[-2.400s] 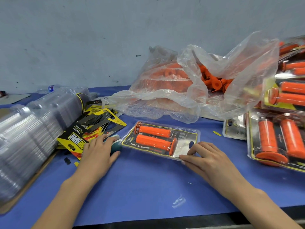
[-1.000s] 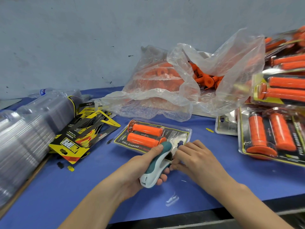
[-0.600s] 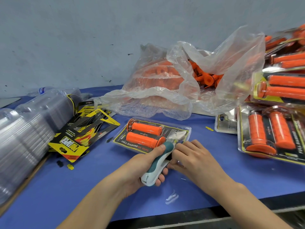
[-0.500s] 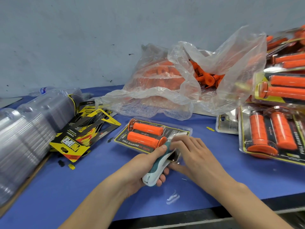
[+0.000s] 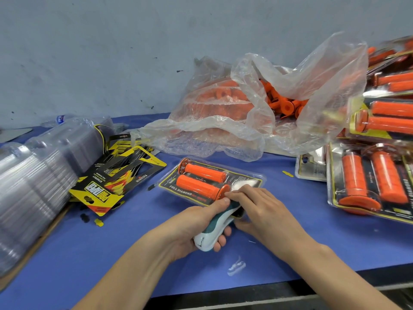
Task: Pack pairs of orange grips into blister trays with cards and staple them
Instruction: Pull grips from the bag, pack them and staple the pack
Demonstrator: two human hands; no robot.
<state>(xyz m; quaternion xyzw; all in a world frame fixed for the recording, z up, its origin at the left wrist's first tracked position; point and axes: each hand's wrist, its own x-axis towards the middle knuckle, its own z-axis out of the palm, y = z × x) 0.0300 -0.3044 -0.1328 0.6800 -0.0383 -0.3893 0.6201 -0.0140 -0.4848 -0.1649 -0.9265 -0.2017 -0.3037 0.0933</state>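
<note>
Two orange grips (image 5: 201,182) lie side by side in the blister tray (image 5: 257,179) on the blue table (image 5: 111,253), over the card (image 5: 178,189). The left hand (image 5: 192,222) clenches the stapler (image 5: 212,231), its nose at the tray's near edge. The right hand (image 5: 261,206) pinches that edge beside it. Stapling is in hand; next likely comes a firm squeeze with the edge held flat.

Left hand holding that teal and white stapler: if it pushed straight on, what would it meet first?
Probably the near edge of the clear plastic blister pack holding two orange grips: the left hand aims the teal and white stapler at it, beside the right hand. Depth is unclear.
</note>
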